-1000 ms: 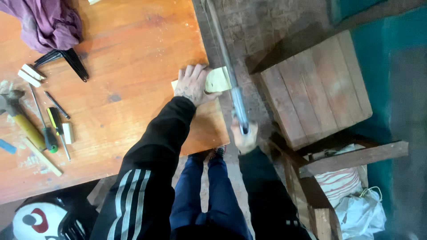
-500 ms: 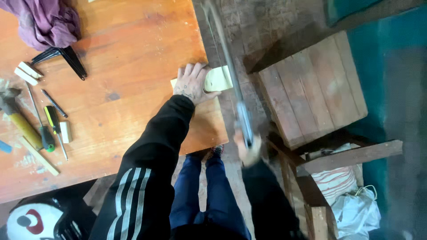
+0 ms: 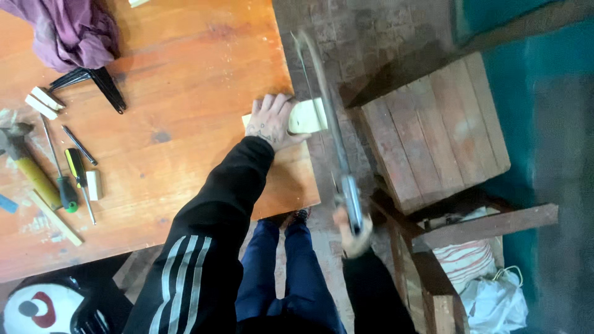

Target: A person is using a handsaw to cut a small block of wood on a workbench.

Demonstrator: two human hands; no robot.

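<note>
- Pale, smooth-cut wood: the small block (image 3: pixel 304 116) lies at the worktop's (image 3: pixel 185 124) right edge, one end jutting over it, about 12 o'clock from the person's knees.
- Left hand (image 3: pixel 271 121) lies flat on the block's inboard half, fingers spread and pressing down; this grip is a clamp, not a closed fist.
- Right hand (image 3: pixel 351 234), at 5 o'clock from the block, is wrapped shut round the handle of a hand saw (image 3: pixel 328 133); it is blurred, so finger placement cannot be told.
- The saw's long, thin metal blade runs from that handle toward 11 o'clock and crosses the block's overhanging end just beside the left fingertips.
- To saw well, I judge: keep weight on the block so it cannot skid, hold fingers clear of the blade, and stroke long and straight along the worktop's edge.
- The worktop is orange-brown, varnished, scuffed board.
- At 9 o'clock lie a wooden-handled hammer (image 3: pixel 28 164), screwdrivers (image 3: pixel 69 176) and pale offcuts (image 3: pixel 41 102); at 10 o'clock a crumpled purple cloth (image 3: pixel 77 31).
- At 3 o'clock stands a rough slatted wooden crate (image 3: pixel 433 130).
</note>
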